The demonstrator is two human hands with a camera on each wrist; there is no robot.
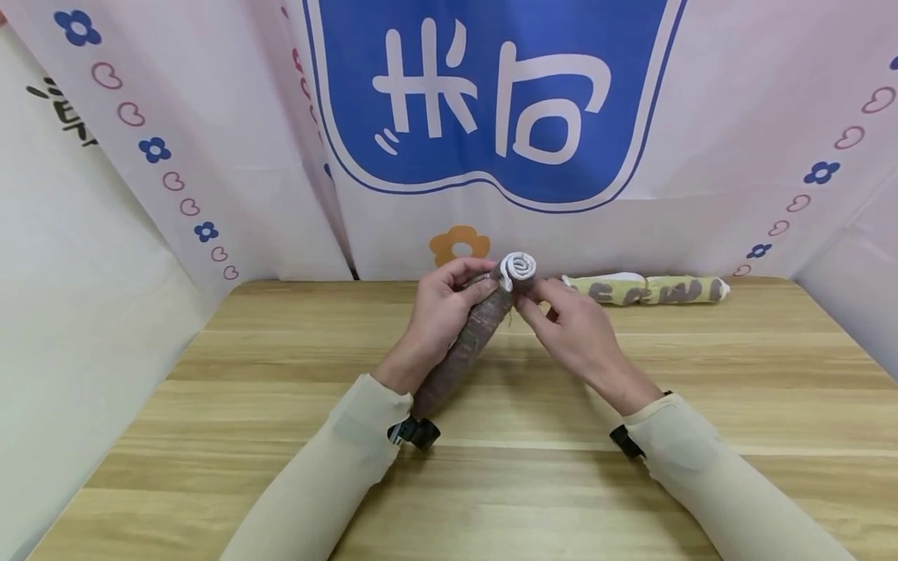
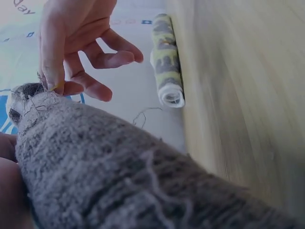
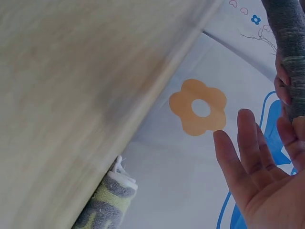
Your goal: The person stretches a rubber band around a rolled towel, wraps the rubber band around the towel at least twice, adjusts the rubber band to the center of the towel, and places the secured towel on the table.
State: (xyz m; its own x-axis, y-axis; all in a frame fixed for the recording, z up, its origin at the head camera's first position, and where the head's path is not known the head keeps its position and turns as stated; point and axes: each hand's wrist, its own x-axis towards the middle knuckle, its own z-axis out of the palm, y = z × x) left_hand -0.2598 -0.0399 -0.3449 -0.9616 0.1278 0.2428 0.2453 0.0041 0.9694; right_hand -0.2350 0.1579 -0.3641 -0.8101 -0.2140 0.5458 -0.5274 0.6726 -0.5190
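A grey-brown towel [image 1: 466,339], rolled into a tight tube, is held at a slant above the table, its white spiral end [image 1: 521,266] uppermost. My left hand [image 1: 443,312] grips the roll just below that end, thumb in front. At the other side of the same end, my right hand [image 1: 571,323] pinches the towel's edge between thumb and index finger. In the left wrist view the other fingers of the right hand [image 2: 78,43] spread loosely away from the roll [image 2: 119,157]. Loose threads hang from the cloth.
A second rolled towel [image 1: 680,291], yellow-green with grey marks, lies along the table's back edge to the right. The wood-grain table [image 1: 533,483] meets a printed white cloth backdrop [image 1: 393,234] behind. Black wrist cameras [image 1: 421,432] sit at both cuffs.
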